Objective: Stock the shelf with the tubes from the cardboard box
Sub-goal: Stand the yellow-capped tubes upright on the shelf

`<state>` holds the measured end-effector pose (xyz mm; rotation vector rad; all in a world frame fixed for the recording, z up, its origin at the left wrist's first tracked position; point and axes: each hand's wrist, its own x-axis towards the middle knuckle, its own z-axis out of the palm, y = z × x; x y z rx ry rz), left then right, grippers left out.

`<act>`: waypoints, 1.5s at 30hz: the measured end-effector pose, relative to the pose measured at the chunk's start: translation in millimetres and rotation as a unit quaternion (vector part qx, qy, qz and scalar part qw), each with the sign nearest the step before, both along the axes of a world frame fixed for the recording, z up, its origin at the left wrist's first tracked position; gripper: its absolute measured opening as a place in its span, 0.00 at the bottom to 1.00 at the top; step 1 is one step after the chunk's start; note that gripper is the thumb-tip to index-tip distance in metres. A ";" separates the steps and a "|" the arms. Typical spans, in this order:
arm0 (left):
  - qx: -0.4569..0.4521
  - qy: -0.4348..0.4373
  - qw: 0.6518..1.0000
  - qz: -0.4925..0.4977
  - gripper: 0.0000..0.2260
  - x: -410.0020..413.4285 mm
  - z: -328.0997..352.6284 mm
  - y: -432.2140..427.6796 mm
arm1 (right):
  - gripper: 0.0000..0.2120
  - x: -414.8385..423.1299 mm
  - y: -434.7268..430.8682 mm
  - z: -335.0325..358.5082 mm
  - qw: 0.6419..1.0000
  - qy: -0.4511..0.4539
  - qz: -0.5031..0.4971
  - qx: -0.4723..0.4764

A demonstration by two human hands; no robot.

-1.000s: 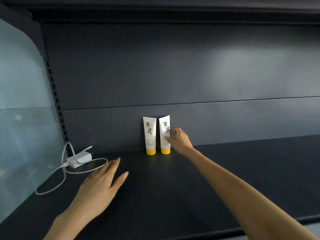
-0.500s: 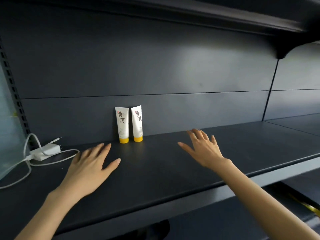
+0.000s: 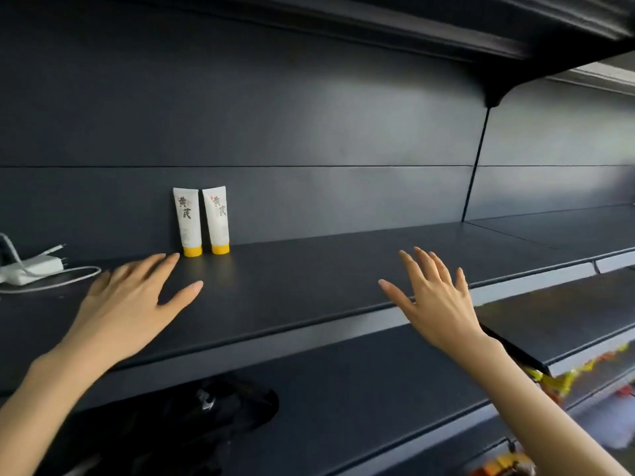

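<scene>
Two white tubes with yellow caps stand cap-down side by side against the back panel of the dark shelf [image 3: 326, 280]: the left tube [image 3: 187, 221] and the right tube [image 3: 216, 219]. My left hand [image 3: 134, 304] rests flat on the shelf, fingers spread, its fingertips just short of the left tube. My right hand [image 3: 436, 300] hovers open over the shelf's front edge, well to the right of the tubes, holding nothing. The cardboard box is out of view.
A white charger with its cable [image 3: 31, 267] lies on the shelf at the far left. A black bag-like object [image 3: 206, 407] sits on the shelf below. Colourful packets [image 3: 567, 376] fill lower shelves at the right. Another shelf hangs overhead.
My right hand let go of the right tube and drew back to the right, to the shelf's front edge. The view swung right and down. My left hand stayed flat on the shelf.
</scene>
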<state>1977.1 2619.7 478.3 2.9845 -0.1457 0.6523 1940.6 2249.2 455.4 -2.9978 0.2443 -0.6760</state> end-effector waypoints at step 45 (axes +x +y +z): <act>0.124 0.350 0.855 -0.362 0.29 -135.5 -281.6 -432.7 | 0.32 -330.0 -267.9 -315.9 0.901 0.279 -0.264 0.202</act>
